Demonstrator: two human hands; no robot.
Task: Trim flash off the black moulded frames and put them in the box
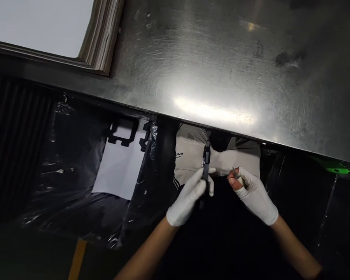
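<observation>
My left hand (191,194), in a white glove, grips a dark plastic part (206,159) that stands upright, edge-on to me. It looks like the black plastic frames lying to the left, though its full outline is hidden. My right hand (252,190) also wears a white glove, with the thumb and forefinger tips bare. Those fingers are pinched around a small greyish thing too small to name. The two hands are apart, above my lap and just short of the metal table's edge.
A scratched metal table (221,70) spans the far side. On its left lies a thick stack of sheets (99,39). Dark plastic film (72,167) hangs at the left, with a white sheet (119,167) and black plastic frames (122,132) on it. Something green (336,168) is at the right.
</observation>
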